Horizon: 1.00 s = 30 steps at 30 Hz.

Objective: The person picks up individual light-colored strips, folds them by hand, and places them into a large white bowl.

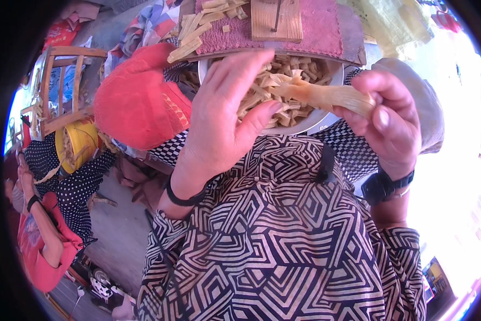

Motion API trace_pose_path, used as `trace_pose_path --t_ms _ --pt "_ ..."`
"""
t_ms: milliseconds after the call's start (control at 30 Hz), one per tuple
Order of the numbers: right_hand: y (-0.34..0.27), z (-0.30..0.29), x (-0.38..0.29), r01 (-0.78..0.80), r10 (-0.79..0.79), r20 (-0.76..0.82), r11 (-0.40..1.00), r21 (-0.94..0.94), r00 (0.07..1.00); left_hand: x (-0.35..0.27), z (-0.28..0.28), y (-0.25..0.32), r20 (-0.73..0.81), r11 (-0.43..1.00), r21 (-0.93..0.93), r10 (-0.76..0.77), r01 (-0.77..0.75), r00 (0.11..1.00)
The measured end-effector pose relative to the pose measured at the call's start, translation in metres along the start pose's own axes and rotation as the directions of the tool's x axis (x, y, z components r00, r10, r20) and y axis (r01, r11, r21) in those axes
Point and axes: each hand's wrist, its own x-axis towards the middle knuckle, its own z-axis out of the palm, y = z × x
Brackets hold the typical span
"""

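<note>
My right hand (389, 116) grips one end of a pale yellow, fibrous dried plant strip (324, 94), which looks folded or rolled and has a frayed far end. My left hand (224, 112) is spread, thumb apart from the fingers, with nothing visible in it; it hovers left of that frayed end. Beneath both hands, a white basin (304, 130) sits at my lap, full of short pieces of similar material (286, 114). Just beyond the basin lies a board covered with pink cloth (320, 28), bearing a wooden block (260, 28) with a thin metal rod (277, 16).
Loose strips (190, 38) overhang the board's left edge. Red cloth (140, 100) covers one knee, grey cloth (413, 96) the other. On the left are a wooden chair (77, 86), a yellow bucket (79, 140) of strips and another person (49, 236). A translucent yellowish bag (401, 24) lies back right.
</note>
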Motion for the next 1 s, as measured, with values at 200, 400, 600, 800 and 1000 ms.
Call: trace_pose_path --t_ms 200,400,600,800,1000 --pt "-0.073 0.021 0.004 0.339 -0.251 0.481 0.935 -0.102 0.840 0.036 -0.023 0.051 0.181 0.801 -0.596 0.057 0.063 0.982" --pt "-0.066 0.022 -0.028 0.051 -0.236 -0.091 0.537 -0.842 0.968 0.037 -0.055 0.032 -0.078 0.230 -0.973 -0.200 -0.031 0.977" --pt "-0.044 -0.019 -0.043 -0.229 -0.617 -0.205 0.040 -0.973 0.760 -0.006 -0.105 0.004 -0.157 0.072 -0.987 -0.238 -0.144 0.959" --pt "-0.119 -0.099 -0.148 -0.335 -0.838 -0.255 0.093 -0.938 0.482 -0.026 -0.134 -0.035 -0.253 0.185 -0.963 -0.362 -0.197 0.897" --pt "-0.057 -0.050 -0.137 -0.591 -0.145 -0.658 0.330 -0.736 0.739 -0.031 -0.056 -0.034 -0.009 0.847 -0.040 -0.530 0.530 0.848"
